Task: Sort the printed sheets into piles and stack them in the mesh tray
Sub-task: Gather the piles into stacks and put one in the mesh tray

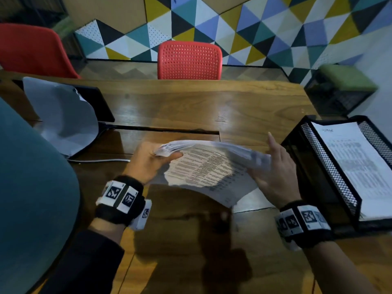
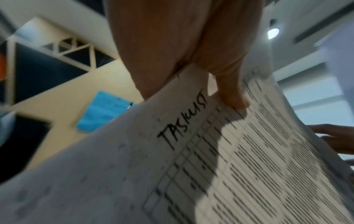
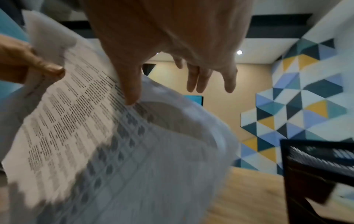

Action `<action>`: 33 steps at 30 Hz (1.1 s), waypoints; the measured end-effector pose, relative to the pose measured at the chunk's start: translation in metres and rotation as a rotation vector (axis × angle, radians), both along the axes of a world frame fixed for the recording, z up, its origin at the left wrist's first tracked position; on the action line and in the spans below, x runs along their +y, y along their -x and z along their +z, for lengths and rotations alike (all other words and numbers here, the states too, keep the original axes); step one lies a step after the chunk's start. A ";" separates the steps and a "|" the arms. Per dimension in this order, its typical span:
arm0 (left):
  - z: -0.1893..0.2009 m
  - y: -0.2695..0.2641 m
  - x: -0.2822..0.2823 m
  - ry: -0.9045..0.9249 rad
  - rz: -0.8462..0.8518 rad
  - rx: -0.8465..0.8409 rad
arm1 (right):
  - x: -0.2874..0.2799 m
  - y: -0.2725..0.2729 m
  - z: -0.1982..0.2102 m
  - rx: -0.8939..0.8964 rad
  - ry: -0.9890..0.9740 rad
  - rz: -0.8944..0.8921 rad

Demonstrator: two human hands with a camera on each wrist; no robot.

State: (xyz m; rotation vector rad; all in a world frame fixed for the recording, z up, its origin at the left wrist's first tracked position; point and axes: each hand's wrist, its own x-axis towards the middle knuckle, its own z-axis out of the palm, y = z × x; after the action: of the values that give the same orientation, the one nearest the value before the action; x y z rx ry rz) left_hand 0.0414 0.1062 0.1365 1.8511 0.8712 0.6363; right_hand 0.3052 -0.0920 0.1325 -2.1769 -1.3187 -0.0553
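Note:
My left hand [image 1: 146,164] grips the left end of a stack of printed sheets [image 1: 207,168], thumb on top, and holds it tilted above the wooden table [image 1: 191,102]. The top sheet [image 2: 191,151] is a ruled table with "TASKLIST" handwritten at its head, under my thumb [image 2: 231,94]. My right hand [image 1: 275,170] is at the stack's blurred, curling right edge. Its thumb [image 3: 132,91] touches the paper while the fingers [image 3: 193,80] stretch straight past it. The black mesh tray [image 1: 331,166] stands right of that hand and holds printed sheets [image 1: 356,158].
One white sheet [image 1: 252,202] lies on the table below the stack. A grey cloth [image 1: 61,115] covers a black object at the left, with a white cable [image 1: 99,160] beside it. A red chair [image 1: 188,60] stands behind the table, and a teal rounded shape [image 1: 31,187] fills the near left.

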 end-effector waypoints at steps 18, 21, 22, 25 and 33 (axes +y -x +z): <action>0.010 -0.018 -0.038 0.633 0.118 -0.255 | -0.016 0.049 0.009 0.997 -0.350 0.155; 0.004 -0.034 -0.067 0.486 0.232 -0.464 | -0.013 0.073 0.009 0.960 -0.441 0.121; 0.006 -0.037 -0.075 0.439 0.272 -0.538 | -0.011 0.081 0.012 0.945 -0.473 0.117; -0.001 -0.038 -0.079 0.351 0.321 -0.570 | -0.004 0.094 0.006 0.921 -0.502 0.082; -0.020 -0.022 -0.057 0.338 0.349 -0.439 | 0.009 0.078 0.008 0.738 -0.507 0.110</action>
State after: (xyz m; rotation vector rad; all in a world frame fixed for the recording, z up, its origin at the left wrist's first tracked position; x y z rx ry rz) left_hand 0.0638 0.0494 0.1162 1.2026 0.9410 0.9995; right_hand 0.2270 -0.0827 0.1403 -1.4700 -0.8648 0.3808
